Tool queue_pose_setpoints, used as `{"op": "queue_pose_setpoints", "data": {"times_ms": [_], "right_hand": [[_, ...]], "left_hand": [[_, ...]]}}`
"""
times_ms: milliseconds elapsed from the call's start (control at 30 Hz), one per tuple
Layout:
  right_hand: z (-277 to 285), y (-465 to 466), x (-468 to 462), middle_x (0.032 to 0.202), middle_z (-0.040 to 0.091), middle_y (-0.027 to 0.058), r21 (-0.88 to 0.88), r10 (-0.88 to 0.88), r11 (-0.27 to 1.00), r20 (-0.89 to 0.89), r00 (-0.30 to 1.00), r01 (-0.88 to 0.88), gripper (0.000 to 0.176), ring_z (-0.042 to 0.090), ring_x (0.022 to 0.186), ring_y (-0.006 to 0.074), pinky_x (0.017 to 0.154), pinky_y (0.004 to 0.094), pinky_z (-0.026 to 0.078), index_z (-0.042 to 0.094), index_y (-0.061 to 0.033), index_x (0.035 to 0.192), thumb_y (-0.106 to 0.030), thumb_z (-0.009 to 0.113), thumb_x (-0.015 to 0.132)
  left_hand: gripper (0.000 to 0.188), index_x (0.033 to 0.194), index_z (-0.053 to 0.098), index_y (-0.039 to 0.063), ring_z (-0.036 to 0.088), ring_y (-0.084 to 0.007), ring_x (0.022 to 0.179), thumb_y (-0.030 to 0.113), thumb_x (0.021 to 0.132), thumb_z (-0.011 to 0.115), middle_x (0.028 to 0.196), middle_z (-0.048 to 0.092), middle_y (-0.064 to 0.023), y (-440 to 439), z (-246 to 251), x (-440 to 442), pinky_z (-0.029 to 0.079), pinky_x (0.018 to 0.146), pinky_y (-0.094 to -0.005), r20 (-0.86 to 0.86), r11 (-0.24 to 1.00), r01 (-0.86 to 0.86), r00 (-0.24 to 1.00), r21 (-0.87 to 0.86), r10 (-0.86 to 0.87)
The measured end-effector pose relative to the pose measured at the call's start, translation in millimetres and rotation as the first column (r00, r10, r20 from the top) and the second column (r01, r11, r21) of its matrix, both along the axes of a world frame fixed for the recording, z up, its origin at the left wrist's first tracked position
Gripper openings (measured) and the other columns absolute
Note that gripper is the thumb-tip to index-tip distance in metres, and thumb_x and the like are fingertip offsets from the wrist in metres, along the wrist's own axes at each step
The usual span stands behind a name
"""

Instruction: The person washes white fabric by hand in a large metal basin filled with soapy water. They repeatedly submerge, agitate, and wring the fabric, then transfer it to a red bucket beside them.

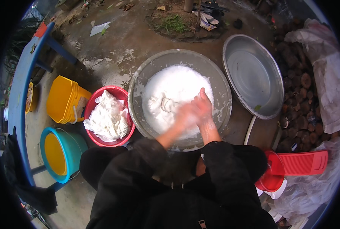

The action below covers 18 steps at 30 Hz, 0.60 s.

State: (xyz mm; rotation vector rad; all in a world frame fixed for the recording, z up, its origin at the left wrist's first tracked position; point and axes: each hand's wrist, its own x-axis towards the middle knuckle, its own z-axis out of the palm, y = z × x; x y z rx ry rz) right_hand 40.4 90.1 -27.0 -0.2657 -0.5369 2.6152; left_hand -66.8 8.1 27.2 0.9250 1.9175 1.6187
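Note:
Above a wide grey basin (180, 52) of white suds (177, 78), my two wet hands meet. My left hand (185, 114) is blurred and lies against my right hand (203, 107), which has a digit pointing up and away from me. No cloth shows between them, but the overlap and blur hide most of the fingers. Soaked white cloth (158, 107) breaks through the foam just left of my hands. Foam clings to my right wrist. Left of the basin, a red basin (89, 134) holds a crumpled heap of white cloth (108, 118).
A metal basin (252, 71) lies to the right, beside piled logs (301, 100). A red washboard (304, 162) and a red scoop (273, 174) sit near my right knee. On the left are a yellow bucket (61, 100), a teal bucket (72, 146) and a blue table (22, 74).

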Motion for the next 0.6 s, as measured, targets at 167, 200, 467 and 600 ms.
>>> {"op": "queue_pose_setpoints", "data": {"times_ms": [167,200,467,600], "right_hand": [[40.2,-58.5,-35.8,0.069,0.056,0.0001,0.233,-0.334,0.943,0.664,0.669,0.239,0.035,0.057,0.065,0.0208,0.064,0.0332,0.048,0.057,-0.0119,0.082,-0.042,0.045,0.095],[24.4,-61.1,-38.9,0.066,0.056,0.0006,0.418,-0.411,0.897,0.668,0.621,0.145,0.037,0.057,0.064,0.0241,0.064,0.0357,0.048,0.059,-0.0115,0.082,-0.043,0.044,0.095],[43.2,-69.8,-33.0,0.099,0.060,0.0041,0.169,-0.289,0.956,0.694,0.660,0.240,0.040,0.059,0.089,0.0161,0.076,0.0324,0.049,0.056,-0.0013,0.116,-0.034,0.050,0.093],[59.5,-31.5,-10.9,0.067,0.052,-0.0015,-0.099,-0.047,0.990,0.437,0.898,0.101,0.033,0.054,0.064,0.0159,0.067,0.0311,0.047,0.053,-0.0155,0.077,-0.042,0.045,0.095]], "left_hand": [[0.051,0.074,0.066,0.003,0.062,-0.0351,0.063,0.039,0.095,0.037,0.064,0.061,-0.0205,3.0,22.1,-1.3,0.047,0.058,-0.0445,-0.125,0.897,-0.119,0.990,-0.426,0.072],[0.050,0.075,0.067,0.004,0.062,-0.0347,0.064,0.038,0.096,0.036,0.066,0.061,-0.0207,-2.4,31.5,-6.3,0.047,0.057,-0.0451,-0.001,0.902,-0.136,0.989,-0.410,0.148],[0.034,0.073,0.058,0.001,0.060,-0.0342,0.069,0.033,0.085,0.055,0.079,0.061,-0.0222,12.1,-6.0,11.0,0.045,0.060,-0.0458,-0.052,0.891,-0.072,0.997,-0.447,0.054],[0.032,0.090,0.061,0.004,0.061,-0.0368,0.072,0.033,0.090,0.046,0.076,0.062,-0.0226,17.1,-18.7,63.5,0.046,0.066,-0.0484,-0.458,0.929,-0.327,0.862,-0.174,0.217]]}}
